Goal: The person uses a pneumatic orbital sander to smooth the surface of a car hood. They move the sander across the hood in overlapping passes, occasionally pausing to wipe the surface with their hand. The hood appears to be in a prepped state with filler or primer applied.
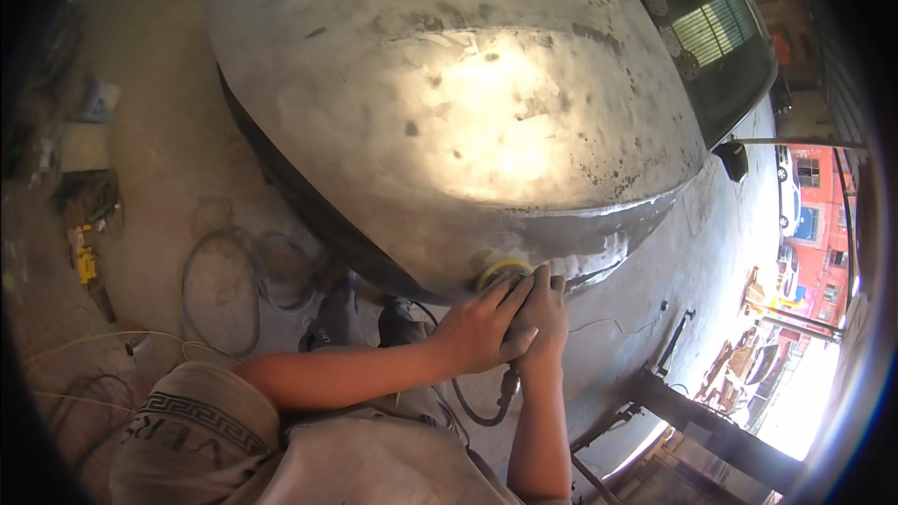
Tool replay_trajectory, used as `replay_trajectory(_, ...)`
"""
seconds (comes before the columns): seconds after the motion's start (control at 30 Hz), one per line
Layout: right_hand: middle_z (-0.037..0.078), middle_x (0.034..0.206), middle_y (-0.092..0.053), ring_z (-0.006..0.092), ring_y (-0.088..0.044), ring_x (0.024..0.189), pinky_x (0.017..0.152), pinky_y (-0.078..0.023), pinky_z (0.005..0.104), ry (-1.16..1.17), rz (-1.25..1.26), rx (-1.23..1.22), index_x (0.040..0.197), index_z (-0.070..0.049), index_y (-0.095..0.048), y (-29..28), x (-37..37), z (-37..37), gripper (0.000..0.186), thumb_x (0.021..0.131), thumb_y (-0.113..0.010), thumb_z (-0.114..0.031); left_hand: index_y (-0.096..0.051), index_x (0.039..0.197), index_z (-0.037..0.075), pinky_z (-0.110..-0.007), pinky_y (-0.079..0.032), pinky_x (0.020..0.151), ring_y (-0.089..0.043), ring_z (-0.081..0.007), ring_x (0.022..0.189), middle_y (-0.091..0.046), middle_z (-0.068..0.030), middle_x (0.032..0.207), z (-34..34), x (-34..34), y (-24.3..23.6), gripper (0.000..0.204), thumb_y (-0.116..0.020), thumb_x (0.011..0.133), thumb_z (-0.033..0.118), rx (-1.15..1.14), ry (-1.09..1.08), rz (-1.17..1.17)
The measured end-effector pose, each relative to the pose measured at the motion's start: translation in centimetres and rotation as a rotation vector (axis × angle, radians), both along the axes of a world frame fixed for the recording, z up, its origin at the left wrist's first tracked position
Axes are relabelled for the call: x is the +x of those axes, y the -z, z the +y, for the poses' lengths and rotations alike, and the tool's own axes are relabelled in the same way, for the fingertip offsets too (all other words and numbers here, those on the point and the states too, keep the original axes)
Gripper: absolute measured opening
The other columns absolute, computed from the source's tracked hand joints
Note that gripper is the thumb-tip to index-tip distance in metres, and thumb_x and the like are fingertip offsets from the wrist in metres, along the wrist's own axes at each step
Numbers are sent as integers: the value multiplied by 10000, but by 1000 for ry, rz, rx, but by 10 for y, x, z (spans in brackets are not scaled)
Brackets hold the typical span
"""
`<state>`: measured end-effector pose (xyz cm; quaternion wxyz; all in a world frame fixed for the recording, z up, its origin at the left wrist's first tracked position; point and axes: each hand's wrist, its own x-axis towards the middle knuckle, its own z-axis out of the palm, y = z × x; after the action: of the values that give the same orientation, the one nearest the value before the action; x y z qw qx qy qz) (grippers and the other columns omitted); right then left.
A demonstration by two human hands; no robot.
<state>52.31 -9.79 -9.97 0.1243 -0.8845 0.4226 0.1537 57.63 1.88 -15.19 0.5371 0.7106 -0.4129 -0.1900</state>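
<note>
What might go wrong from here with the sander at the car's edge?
1. Trip: the hose loops on the floor near the shoes; a step could catch it.
2. Uneven cut: the sander is at the curved edge of the car, where pressure might concentrate.
3. Scrape: left hand and right hand are bare, close to the yellow pad; a slip may hurt.
</note>
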Motion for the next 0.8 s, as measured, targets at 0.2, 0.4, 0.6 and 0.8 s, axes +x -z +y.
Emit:
replay_trajectory(0.2,270,1295,-588,532,-725,1002,791,-597,594,-44,-83,4,1280,-51,-504,3,8,-6,456,964,-711,-306,-505,1526,-90,-516,-561,1090,-588,-506,1375,-566,-351,1489,-6,10,3,711,-638,1014,385,-18,-11,-10)
replay_trajectory(0.4,259,1313,-589,533,-730,989,789,-596,597,-36,-88,17,1312,-54,-500,-9,27,-2,490,964,-715,-325,-509,1527,-88,-517,-568,1081,-587,-501,1383,-573,-347,1486,-3,9,1,713,-642,1010,386,-4,-50,-10)
replay_trajectory(0.6,271,1300,-591,532,-732,973,770,-601,586,5,-91,26,1245,-55,-509,-11,24,8,402,982,-689,-301,-510,1527,-85,-506,-577,1072,-593,-490,1384,-578,-347,1482,5,6,5,719,-650,995,379,-2,-45,-43)
replay_trajectory(0.8,274,1281,-597,520,-737,952,757,-602,577,-42,-89,14,1216,-57,-516,-5,21,15,359,999,-664,-301,-513,1522,-90,-501,-563,1099,-591,-484,1392,-577,-349,1482,13,13,2,716,-659,983,359,11,-36,-24)
